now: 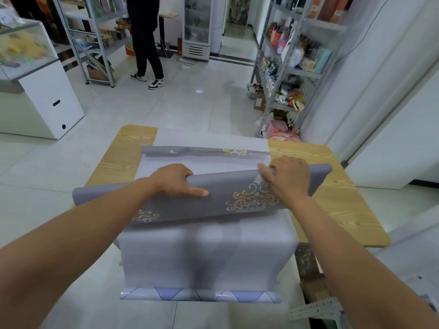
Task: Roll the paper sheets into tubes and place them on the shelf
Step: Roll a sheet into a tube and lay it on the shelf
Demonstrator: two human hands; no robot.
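Head view: both bare hands grip a partly rolled grey sheet [180,205] printed with gold ornament, held over a wood-grain table [337,186]. Left hand [177,180] is curled around the roll's upper edge, thumb lying flat along its front. Right hand [288,176] clasps the same roll nearer its right end, fingers hooked over the top. The sheet's far end [204,153] curls on the tabletop. Beneath lies a pale sheet [209,252] draped over the table's near edge, its lower end curled into a diamond-patterned roll. A metal shelf [292,67] holding goods stands well apart at right. A person in black [145,39] stands beyond.
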